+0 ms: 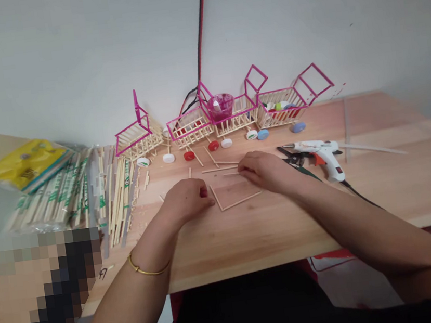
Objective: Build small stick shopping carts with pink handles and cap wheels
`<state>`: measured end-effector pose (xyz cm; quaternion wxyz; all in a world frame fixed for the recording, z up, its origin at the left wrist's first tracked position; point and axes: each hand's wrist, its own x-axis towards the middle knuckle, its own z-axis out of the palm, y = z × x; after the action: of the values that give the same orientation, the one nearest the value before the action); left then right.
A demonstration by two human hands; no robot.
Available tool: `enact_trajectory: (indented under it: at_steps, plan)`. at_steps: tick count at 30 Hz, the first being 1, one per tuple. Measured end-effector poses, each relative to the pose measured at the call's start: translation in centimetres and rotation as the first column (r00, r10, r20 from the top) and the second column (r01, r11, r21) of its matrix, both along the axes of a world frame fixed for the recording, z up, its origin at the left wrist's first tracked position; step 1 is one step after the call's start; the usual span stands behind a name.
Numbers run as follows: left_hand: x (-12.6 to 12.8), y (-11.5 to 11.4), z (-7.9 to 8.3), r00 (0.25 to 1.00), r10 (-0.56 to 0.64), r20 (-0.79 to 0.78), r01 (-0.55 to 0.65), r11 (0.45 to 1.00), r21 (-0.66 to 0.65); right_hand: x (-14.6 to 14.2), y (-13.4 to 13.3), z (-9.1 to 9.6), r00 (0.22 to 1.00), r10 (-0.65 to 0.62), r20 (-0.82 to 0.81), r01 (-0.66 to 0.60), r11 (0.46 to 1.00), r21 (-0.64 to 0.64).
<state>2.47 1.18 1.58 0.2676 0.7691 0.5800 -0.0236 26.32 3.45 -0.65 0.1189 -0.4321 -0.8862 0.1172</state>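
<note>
My left hand (pixel 188 199) is just above the table, fingers loosely curled and thumb apart, with nothing visible between them. Beside its fingertips lie thin wooden sticks joined or laid in a corner shape (pixel 240 201). On the far side of that shape, my right hand (pixel 259 170) pinches the end of a thin wooden stick (pixel 230 174); its fingertips are partly hidden. Another stick (pixel 216 170) lies just behind it. To the right of my right hand lies a white glue gun (pixel 325 156) with an orange trigger, next to dark-handled cutters (pixel 296 159).
Several small stick carts with pink rims (pixel 191 125) and bottle-cap wheels stand along the wall. A pink-stained cup (pixel 221 107) sits among them. Bundled sticks (pixel 65 185) and a yellow package (pixel 29 163) are at the left. The glue gun's cord (pixel 363 197) runs toward the table's front edge.
</note>
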Motion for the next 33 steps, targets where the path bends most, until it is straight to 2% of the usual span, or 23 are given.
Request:
enact_trajectory:
  at_steps: [3, 8, 14, 33]
  plan:
    - [0.1, 0.1, 0.0, 1.000, 0.008, 0.005, -0.008, 1.000, -0.018, 0.0, -0.4, 0.5, 0.997, 0.067, -0.042, -0.067, 0.998, 0.017]
    - [0.2, 0.1, 0.2, 0.999, 0.016, 0.049, -0.015, 1.000, -0.019, -0.9, -1.4, 0.8, 0.988, 0.152, -0.022, -0.153, 0.984, -0.086]
    - [0.4, -0.1, 0.5, 0.996, 0.054, 0.072, -0.053, 0.998, -0.024, -1.2, -1.4, 0.2, 0.987, 0.149, -0.063, -0.156, 0.979, -0.131]
    - [0.6, -0.1, 0.2, 0.996, 0.062, 0.070, -0.062, 0.998, 0.000, -1.5, -1.2, 0.1, 0.985, 0.167, -0.040, -0.170, 0.979, -0.108]
